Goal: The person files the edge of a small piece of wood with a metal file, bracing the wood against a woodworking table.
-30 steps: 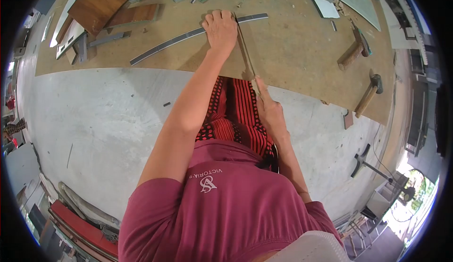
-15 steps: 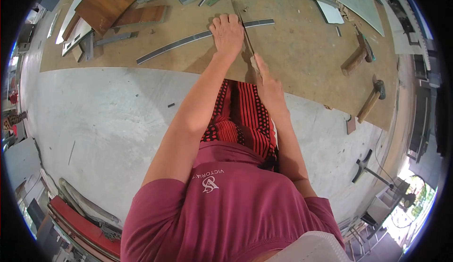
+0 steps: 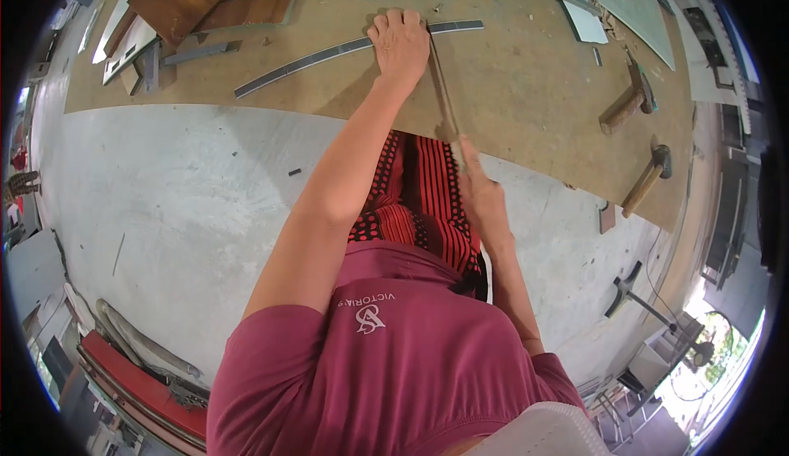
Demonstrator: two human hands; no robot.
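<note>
A long thin dark strip (image 3: 316, 59) lies across the brown board (image 3: 526, 103). My left hand (image 3: 403, 45) presses down on it, fingers bent over the strip and close together. Just right of those fingertips, a saw (image 3: 441, 82) with a narrow blade crosses the strip, its far end at the strip. My right hand (image 3: 481, 189) is wrapped round the saw's handle, near the board's front edge. The short right part of the strip (image 3: 460, 25) extends past the blade.
Two hammers (image 3: 648, 181) (image 3: 629, 103) lie at the right of the board. Brown wooden panels (image 3: 185, 0) and grey offcuts are at the back left. Pale green sheets (image 3: 629, 20) lean in at the back right, and a long curved strip runs along the back.
My right hand has drawn the saw back toward my body, so less of the blade reaches beyond the strip. My left hand stays on the strip.
</note>
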